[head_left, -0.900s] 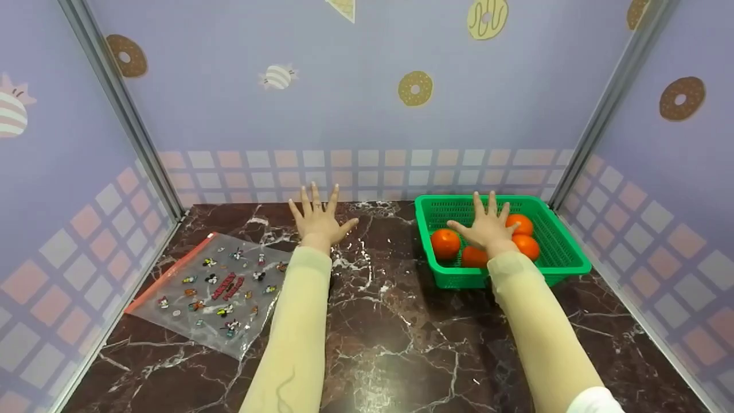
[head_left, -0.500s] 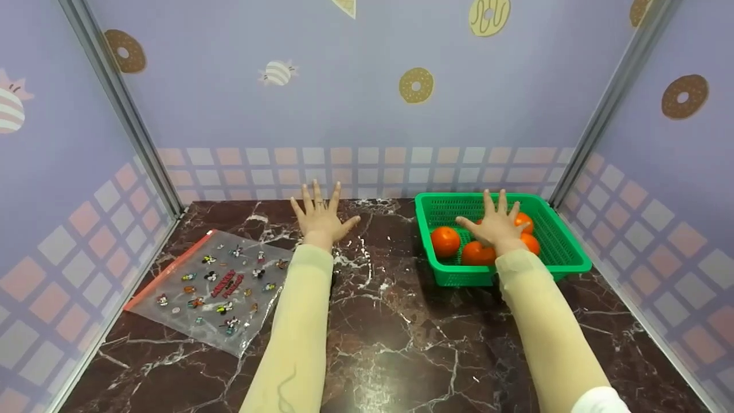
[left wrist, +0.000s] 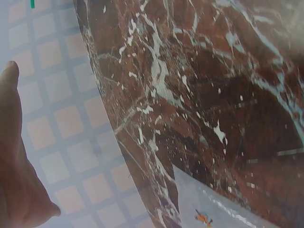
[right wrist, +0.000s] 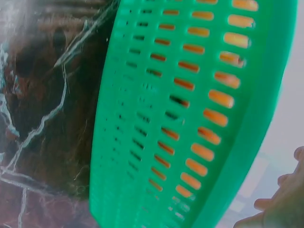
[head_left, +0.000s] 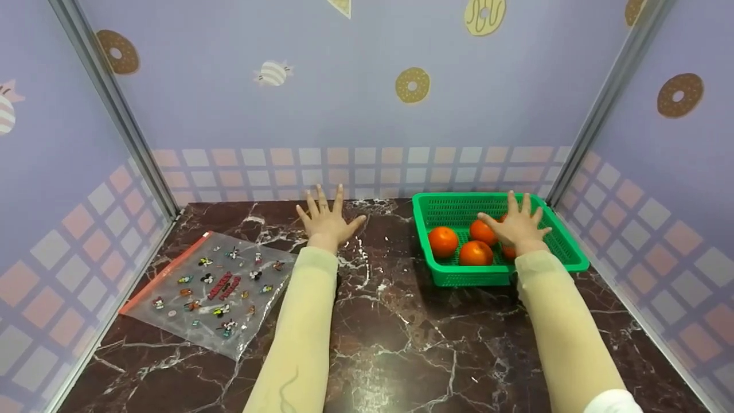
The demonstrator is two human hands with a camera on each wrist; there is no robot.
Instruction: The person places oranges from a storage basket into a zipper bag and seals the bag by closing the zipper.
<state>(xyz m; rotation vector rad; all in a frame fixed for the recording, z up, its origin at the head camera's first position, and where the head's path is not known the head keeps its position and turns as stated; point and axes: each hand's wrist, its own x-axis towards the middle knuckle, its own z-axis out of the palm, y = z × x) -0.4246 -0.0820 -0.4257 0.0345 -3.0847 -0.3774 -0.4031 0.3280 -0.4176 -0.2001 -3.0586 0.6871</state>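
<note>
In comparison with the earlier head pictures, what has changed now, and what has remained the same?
The right hand has moved rightward above the green basket, uncovering a middle orange fruit. The left hand has shifted only slightly right. Nothing was taken hold of or let go. The basket and the clear bag stayed in place.

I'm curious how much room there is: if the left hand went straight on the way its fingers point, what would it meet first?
Probably the back wall, near its checked band; nothing else shows between it and the left hand in the head view, though depth is hard to judge.
</note>
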